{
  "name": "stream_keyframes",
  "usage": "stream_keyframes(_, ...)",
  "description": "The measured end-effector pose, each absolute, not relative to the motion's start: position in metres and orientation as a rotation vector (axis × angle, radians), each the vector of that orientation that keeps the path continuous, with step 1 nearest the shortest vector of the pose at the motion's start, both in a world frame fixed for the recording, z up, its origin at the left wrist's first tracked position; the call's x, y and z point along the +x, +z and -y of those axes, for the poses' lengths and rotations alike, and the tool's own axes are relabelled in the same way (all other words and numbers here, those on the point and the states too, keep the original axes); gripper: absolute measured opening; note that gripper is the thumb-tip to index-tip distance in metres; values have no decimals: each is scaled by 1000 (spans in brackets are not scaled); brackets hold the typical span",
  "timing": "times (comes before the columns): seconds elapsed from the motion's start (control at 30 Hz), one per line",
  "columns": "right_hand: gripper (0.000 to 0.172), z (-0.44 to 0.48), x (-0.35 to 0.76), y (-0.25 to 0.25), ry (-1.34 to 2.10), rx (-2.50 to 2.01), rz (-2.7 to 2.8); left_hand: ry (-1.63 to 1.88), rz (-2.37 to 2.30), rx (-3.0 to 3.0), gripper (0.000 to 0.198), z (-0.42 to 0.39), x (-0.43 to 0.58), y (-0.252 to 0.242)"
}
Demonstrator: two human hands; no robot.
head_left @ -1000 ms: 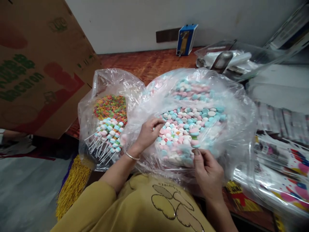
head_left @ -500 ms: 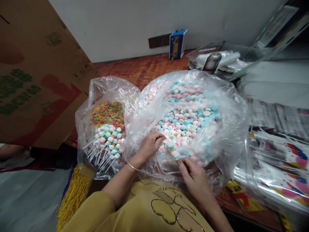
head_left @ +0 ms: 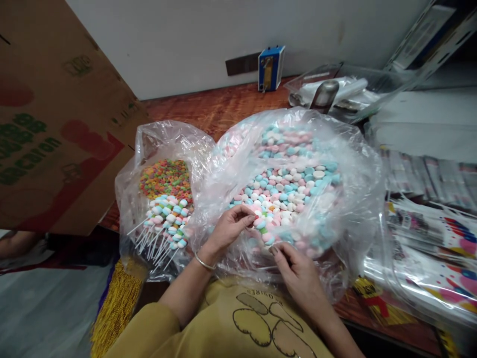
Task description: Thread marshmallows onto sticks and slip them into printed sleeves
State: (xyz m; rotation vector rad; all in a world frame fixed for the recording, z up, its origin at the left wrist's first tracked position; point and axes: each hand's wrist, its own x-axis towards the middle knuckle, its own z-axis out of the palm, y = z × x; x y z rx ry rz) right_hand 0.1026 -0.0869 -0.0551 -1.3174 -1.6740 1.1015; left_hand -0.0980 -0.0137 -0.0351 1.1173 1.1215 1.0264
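My right hand [head_left: 296, 266] pinches the lower end of a candy skewer between thumb and forefinger. Blue, white and green pieces make up the threaded candy skewer [head_left: 263, 229], which tilts up and left toward my other hand. With its fingertips pressed together, my left hand [head_left: 231, 229] holds a small reddish candy piece [head_left: 256, 217] at the skewer's top end. Beneath both hands lies a big clear plastic bag [head_left: 361, 199], opened over loose pink, white and blue candies [head_left: 286, 186].
To the left, finished-looking candy skewers [head_left: 167, 219] with white sticks lie on a bag of small multicoloured rings [head_left: 166, 178]. A cardboard box [head_left: 55, 124] stands beyond them. Printed packaging [head_left: 436, 243] is at right. A blue device [head_left: 271, 68] stands by the wall.
My left fingertips have risen slightly and now show a reddish piece between them. The skewer's candies stand out more clearly near them. My right hand has barely shifted left.
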Motion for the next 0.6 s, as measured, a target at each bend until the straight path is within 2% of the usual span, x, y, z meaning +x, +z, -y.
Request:
stream_keyframes(0.23,22,86,100,-73,1000,-1183,1719,824,-920,990,39,9,-113,-31)
stream_keyframes(0.43,29,84,95,-95,1154,-1150,1463,698,-994,1209,41,6,-124,-9)
stream_keyframes(0.6,31,87,101,-100,1244,-1161,1275,822,-1421,1899,11,-2,-135,-13)
